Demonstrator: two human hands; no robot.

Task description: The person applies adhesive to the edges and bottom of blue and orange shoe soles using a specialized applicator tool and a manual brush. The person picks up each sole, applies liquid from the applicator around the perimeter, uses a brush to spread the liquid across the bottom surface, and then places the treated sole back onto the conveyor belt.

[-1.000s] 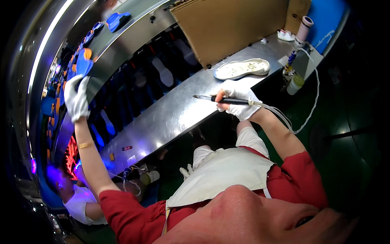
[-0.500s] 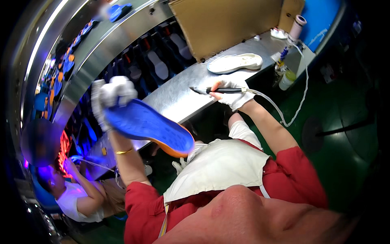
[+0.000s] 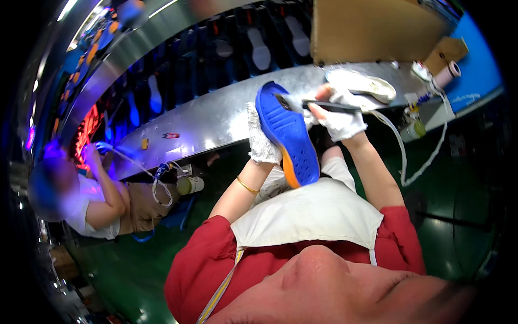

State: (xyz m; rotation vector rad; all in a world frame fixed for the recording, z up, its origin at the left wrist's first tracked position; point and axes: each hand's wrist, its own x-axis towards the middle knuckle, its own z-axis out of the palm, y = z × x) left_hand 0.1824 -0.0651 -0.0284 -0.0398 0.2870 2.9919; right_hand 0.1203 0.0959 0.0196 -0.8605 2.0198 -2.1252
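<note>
My left hand (image 3: 263, 139), in a white glove, is closed round the left edge of a blue shoe sole (image 3: 294, 137) with an orange side wall. The sole is held up over the bench's front edge, its ridged and dimpled face showing. In my right hand (image 3: 344, 120), in a white glove with bare fingertips, is a black-handled brush (image 3: 333, 107). A white hose (image 3: 402, 148) runs from the handle's rear end. The brush's dark tip lies over the sole's upper part and seems to touch it; the bristles are partly blurred.
A metal bench (image 3: 210, 121) curves ahead of me, with a conveyor of dark trays bearing soles (image 3: 259, 48) behind it. A white shoe (image 3: 362, 83) lies beyond my right hand, before a cardboard sheet (image 3: 372, 32). Bottles stand at right. Another person (image 3: 97, 200) works at left.
My left hand has brought the sole rightward and turned it more upright. The brush in my right hand has come onto the sole. The view has shifted to the left.
</note>
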